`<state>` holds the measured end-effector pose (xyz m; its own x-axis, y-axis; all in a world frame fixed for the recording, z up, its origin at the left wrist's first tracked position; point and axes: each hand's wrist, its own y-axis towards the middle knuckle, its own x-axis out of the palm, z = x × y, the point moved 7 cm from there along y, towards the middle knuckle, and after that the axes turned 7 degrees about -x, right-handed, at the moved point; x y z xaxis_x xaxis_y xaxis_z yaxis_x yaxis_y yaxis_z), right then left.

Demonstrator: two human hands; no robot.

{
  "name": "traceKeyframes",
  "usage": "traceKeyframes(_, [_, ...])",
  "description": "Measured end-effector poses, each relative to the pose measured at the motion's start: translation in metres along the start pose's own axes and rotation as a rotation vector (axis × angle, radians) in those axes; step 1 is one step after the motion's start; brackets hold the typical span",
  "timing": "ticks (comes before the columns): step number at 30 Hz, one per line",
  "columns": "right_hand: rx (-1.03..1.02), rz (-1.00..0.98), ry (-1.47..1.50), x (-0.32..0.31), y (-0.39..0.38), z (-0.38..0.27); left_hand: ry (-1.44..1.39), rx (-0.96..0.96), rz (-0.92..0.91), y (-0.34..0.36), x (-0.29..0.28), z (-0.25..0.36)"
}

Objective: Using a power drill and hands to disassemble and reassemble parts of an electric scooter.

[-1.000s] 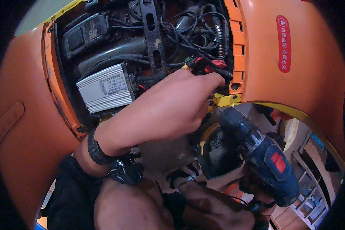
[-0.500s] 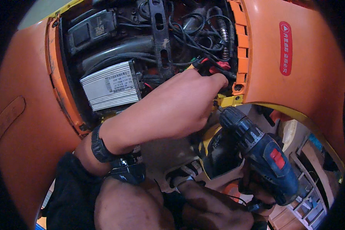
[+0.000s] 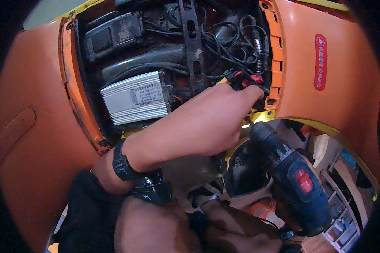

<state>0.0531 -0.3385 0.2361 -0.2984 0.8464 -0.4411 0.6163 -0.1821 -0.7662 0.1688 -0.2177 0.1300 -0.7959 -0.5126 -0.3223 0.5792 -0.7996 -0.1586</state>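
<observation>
My left hand [image 3: 228,116] reaches across the opened orange shell, curled with its fingertips hidden on the far side; whatever it grips cannot be made out. Right beside those fingers are a red connector [image 3: 254,79] and black cables [image 3: 230,50]. On the right, my right hand [image 3: 281,207] is wrapped round a blue cordless drill [image 3: 302,185] with a red switch, and the tool's body covers most of that hand. The drill's bit points up and left at a brightly lit yellow bracket [image 3: 264,115], just below my left hand. Whether the tip touches a screw is too small to tell.
A silver finned controller box [image 3: 135,99] sits in the bay, with a black unit [image 3: 114,36] behind it. A perforated black metal bar [image 3: 193,46] crosses the bay. Orange panels [image 3: 337,55] flank both sides. My knees and a dark curved part [image 3: 245,168] are below.
The view has shifted, so the bay sits slightly farther right and lower. Light now falls brightly on the yellow bracket by the drill tip. Both hands keep nearly the same pose.
</observation>
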Motion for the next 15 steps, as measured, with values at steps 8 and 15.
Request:
traceKeyframes(8, [-0.006, -0.018, -0.087, -0.011, -0.007, -0.019, -0.026, 0.062, 0.010, 0.005, 0.000, 0.017])
traceKeyframes(15, [-0.060, -0.082, -0.231, -0.012, -0.006, -0.042, -0.089, 0.083, 0.049, -0.001, 0.004, 0.012])
